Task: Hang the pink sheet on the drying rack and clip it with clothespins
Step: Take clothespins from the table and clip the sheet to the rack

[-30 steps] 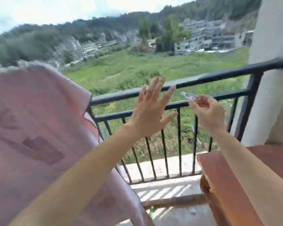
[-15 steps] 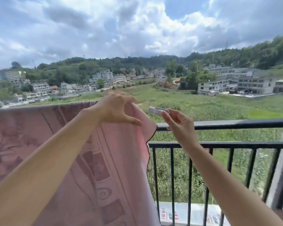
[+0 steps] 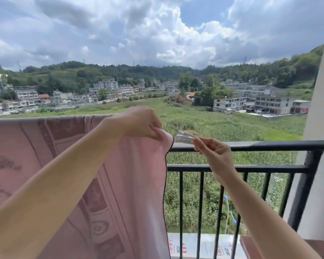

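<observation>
my left grip pinches pink sheet corner | right grip pinches clothespin, long axis aimed left, just beside that corner

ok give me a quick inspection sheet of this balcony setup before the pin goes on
surface: black railing used as the rack; its top bar is bare to the right of the sheet
job's things: pink sheet draped over the railing, hanging down the near side; pale clothespin just beside its top right corner, not clipped on
clutter: printed sheeting low beyond the bars; reddish-brown ledge at lower right
grips: left hand pinches the sheet's corner at the top bar; right hand pinches the clothespin
cables: nothing seen
surroundings: white pillar at right; green field and buildings beyond
</observation>
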